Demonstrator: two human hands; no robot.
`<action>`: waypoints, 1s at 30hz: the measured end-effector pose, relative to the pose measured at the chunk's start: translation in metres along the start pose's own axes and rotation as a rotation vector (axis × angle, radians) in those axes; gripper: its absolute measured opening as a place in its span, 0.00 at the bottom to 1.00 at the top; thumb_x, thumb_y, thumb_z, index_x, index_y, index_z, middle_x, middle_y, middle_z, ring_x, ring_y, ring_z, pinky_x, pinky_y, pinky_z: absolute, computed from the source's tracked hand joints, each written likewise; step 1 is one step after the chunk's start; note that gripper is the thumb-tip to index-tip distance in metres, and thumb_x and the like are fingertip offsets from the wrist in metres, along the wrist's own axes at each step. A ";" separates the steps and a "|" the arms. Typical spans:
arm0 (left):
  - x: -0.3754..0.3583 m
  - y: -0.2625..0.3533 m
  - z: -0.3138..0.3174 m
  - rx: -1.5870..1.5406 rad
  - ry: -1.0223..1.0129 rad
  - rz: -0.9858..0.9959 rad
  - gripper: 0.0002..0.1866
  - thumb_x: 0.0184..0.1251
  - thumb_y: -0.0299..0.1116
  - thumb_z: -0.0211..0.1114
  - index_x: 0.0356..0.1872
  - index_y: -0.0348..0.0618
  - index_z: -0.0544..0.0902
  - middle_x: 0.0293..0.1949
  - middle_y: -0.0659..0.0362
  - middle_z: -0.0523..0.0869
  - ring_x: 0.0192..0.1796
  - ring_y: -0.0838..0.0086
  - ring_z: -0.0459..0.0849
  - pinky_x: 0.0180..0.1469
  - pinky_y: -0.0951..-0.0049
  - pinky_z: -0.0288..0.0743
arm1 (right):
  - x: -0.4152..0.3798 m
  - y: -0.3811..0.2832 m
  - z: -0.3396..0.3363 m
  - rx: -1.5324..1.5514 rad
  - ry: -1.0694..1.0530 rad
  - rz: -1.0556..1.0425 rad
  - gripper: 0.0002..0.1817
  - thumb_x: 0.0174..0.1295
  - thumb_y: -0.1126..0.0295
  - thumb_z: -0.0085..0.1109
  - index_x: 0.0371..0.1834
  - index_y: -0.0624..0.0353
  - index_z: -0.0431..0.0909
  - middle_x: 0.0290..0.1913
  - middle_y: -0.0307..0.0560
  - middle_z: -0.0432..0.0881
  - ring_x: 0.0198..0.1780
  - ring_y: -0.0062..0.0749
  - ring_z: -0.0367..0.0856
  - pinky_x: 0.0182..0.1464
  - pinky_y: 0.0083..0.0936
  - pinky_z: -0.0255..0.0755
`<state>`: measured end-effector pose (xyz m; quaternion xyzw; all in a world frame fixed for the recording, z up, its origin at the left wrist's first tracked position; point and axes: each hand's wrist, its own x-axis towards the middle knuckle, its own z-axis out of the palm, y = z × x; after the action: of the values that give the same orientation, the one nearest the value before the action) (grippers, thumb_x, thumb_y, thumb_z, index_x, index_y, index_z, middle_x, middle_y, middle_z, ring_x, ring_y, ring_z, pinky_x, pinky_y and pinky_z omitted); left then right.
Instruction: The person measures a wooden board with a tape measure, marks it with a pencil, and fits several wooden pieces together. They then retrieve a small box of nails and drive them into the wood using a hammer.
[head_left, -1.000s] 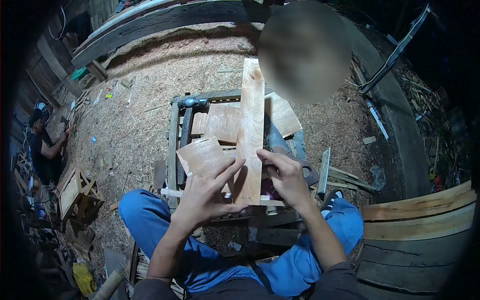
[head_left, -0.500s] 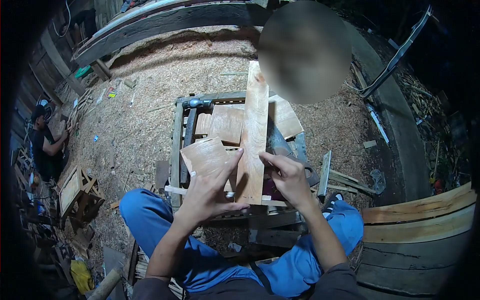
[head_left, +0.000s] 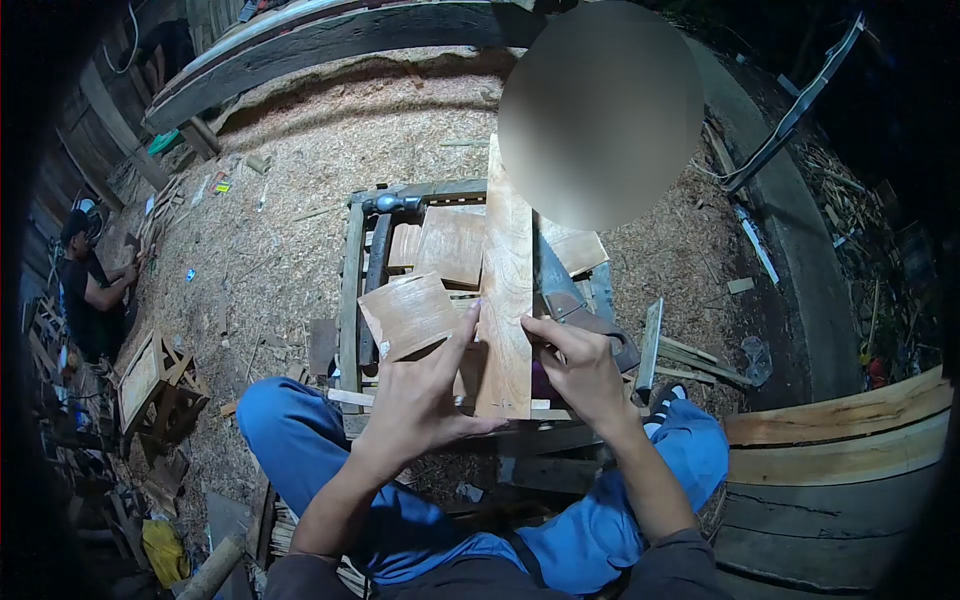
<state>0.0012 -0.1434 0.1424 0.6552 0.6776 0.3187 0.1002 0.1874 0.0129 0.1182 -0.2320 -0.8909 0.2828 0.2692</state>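
Note:
A long, pale wooden board (head_left: 508,270) points away from me, above a low slatted crate-like stand. My left hand (head_left: 425,390) is at its left side, index finger along the edge and thumb by the near end; the other fingers are hidden. On the right edge, my right hand (head_left: 585,375) grips the board with bent fingers. Left of the board lie square wooden pieces, one (head_left: 408,315) beside my left hand and another (head_left: 452,245) farther back. A hammer (head_left: 385,245) rests along the stand's left side. Partly under the board, a handsaw (head_left: 560,285) lies to the right.
Wood shavings (head_left: 290,200) cover the ground. A heavy beam (head_left: 340,60) spans the back. Long planks (head_left: 840,440) lie at right. A small wooden frame (head_left: 155,385) stands at left, near a seated person (head_left: 95,280). A blurred round patch hides the area beyond the board.
The board has shifted slightly toward me, its near end now lower in view. Both hands keep their places on it, with small finger shifts.

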 end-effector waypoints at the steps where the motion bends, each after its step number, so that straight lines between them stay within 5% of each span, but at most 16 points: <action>1: -0.001 0.001 0.002 0.006 0.013 0.002 0.69 0.44 0.53 0.88 0.86 0.43 0.57 0.49 0.47 0.90 0.49 0.53 0.92 0.53 0.57 0.83 | 0.000 -0.006 -0.003 -0.004 -0.030 0.051 0.22 0.61 0.84 0.66 0.60 0.61 0.86 0.49 0.59 0.91 0.49 0.51 0.92 0.51 0.38 0.84; 8: 0.001 0.010 -0.002 -0.011 -0.106 -0.156 0.66 0.47 0.55 0.87 0.86 0.46 0.58 0.59 0.48 0.88 0.43 0.55 0.94 0.49 0.58 0.86 | 0.001 -0.006 -0.004 -0.007 -0.070 0.124 0.22 0.61 0.83 0.67 0.60 0.61 0.85 0.49 0.61 0.91 0.49 0.51 0.93 0.49 0.38 0.84; 12: 0.000 -0.001 0.004 0.031 -0.043 -0.047 0.63 0.48 0.56 0.87 0.84 0.46 0.63 0.64 0.48 0.86 0.40 0.57 0.94 0.46 0.59 0.88 | 0.001 -0.002 -0.004 0.040 -0.051 0.096 0.23 0.63 0.84 0.66 0.62 0.60 0.86 0.48 0.61 0.91 0.48 0.52 0.92 0.49 0.39 0.83; 20: 0.001 -0.002 0.000 -0.009 -0.028 -0.040 0.49 0.45 0.55 0.88 0.71 0.43 0.82 0.71 0.49 0.83 0.45 0.57 0.95 0.53 0.61 0.88 | 0.001 0.004 -0.006 0.048 -0.057 -0.003 0.25 0.66 0.85 0.63 0.66 0.58 0.84 0.48 0.63 0.89 0.44 0.52 0.91 0.48 0.37 0.82; 30: 0.000 0.001 -0.004 -0.031 -0.083 -0.116 0.50 0.47 0.58 0.86 0.72 0.44 0.81 0.71 0.49 0.83 0.54 0.55 0.92 0.56 0.59 0.85 | 0.002 0.004 -0.008 0.046 -0.049 -0.018 0.25 0.65 0.83 0.65 0.66 0.57 0.85 0.49 0.57 0.91 0.49 0.51 0.91 0.52 0.38 0.83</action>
<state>-0.0002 -0.1450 0.1454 0.6258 0.7047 0.2953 0.1567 0.1920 0.0203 0.1222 -0.2106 -0.8926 0.3062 0.2551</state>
